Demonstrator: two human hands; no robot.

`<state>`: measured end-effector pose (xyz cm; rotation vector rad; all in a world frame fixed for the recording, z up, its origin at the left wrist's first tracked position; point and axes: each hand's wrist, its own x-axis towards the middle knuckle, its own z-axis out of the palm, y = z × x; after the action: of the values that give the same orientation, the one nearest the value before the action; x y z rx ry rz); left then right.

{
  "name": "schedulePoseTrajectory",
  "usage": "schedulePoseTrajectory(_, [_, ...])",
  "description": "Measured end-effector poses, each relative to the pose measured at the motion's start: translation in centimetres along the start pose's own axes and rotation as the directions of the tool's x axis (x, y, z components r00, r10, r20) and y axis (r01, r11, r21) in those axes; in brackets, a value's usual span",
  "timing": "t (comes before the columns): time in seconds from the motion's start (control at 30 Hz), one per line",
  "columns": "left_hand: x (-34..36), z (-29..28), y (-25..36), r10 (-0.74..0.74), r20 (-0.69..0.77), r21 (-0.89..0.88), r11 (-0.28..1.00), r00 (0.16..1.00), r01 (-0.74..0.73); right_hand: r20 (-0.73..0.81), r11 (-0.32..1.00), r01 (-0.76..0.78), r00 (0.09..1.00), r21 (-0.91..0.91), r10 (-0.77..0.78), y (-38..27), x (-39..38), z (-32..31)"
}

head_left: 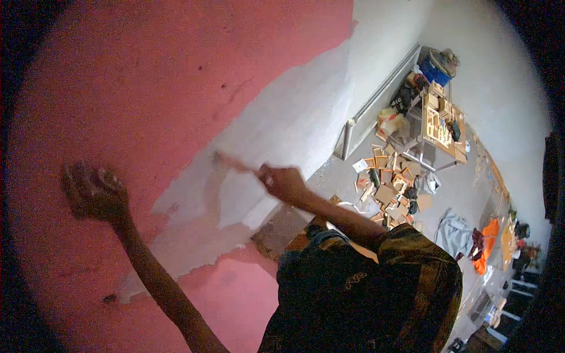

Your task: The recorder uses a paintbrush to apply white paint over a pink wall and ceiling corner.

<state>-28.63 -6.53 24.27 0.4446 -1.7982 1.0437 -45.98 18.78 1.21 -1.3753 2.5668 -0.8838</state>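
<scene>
A wall in front of me is covered with red-pink paint (147, 76), with a pale unpainted patch (312, 94) running diagonally across it. My right hand (285, 185) is closed round a paintbrush (235, 163), blurred by motion. The brush's dark tip points left, at the pale patch near the border of the pink; whether it touches is hard to tell. My left hand (97, 191) is at the pink area on the left, fingers apart and loosely bent, holding nothing I can see. It too is smeared, and its contact with the wall is unclear.
To the right, picture frames and wood pieces (391, 185) lie heaped on the floor. Behind them stand a table (444, 126) loaded with wooden pieces and a blue drum (438, 67). Grey cloth (456, 232) and orange cloth (488, 244) lie farther right.
</scene>
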Motion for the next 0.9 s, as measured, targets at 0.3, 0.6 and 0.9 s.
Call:
schedulePoseTrajectory(0.3, [1.0,-0.2,0.6,0.059,-0.179,-0.040,0.997,0.982,-0.067,-0.452,0.952,-0.070,0.889,-0.299,-0.077,25.2,9.9,-13.1])
schedulePoseTrajectory(0.6, [-1.2,2.7,-4.3,0.307,-0.214,0.112,0.951,0.927,-0.289,-0.741,0.703,-0.543,0.670,-0.460,0.032,28.1,11.8,-17.5])
schedulePoseTrajectory(0.9, [1.2,-0.4,1.0,0.051,-0.142,-0.053,0.997,0.989,-0.059,-0.289,0.966,-0.003,0.954,-0.257,-0.074,2.8,3.3,-7.2])
